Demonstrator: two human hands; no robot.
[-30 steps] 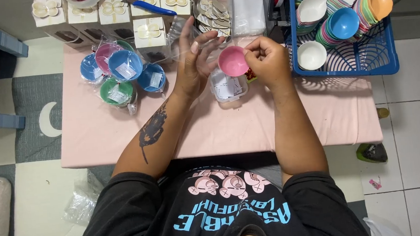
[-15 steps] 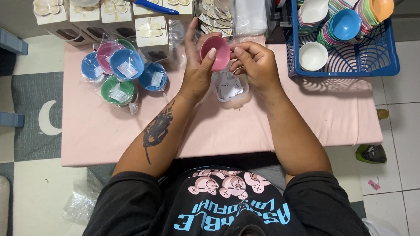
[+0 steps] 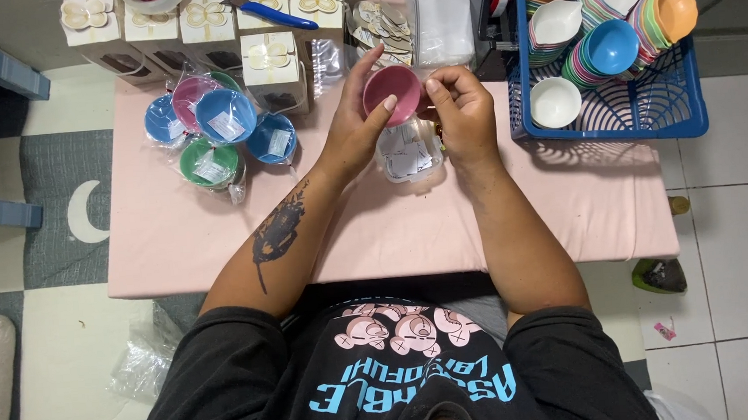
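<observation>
Fingers of our left hand curl around a small pink bowl, thumb pressed on its near rim and the index finger stretched up along its far side, so the bowl is held tilted above the table with its hollow facing us. Our right hand sits just beside it, fingertips bunched together at the bowl's right edge (whether they pinch the rim itself or something thin against it, we cannot tell). Directly beneath both hands lies a clear plastic bag with a white paper slip inside, resting on the pink table. To the left, near our left forearm, we see a cluster of wrapped bowls in blue, pink and green, each in clear film with a small slip, touching one another. Behind them stands a row of small white boxes with butterfly shapes on top, and blue-handled pliers lie across two of them. A clear container holding small cards stands just beyond the pink bowl. On the right, a blue basket holds stacks of coloured bowls, with one white bowl lying loose near its front left corner.
</observation>
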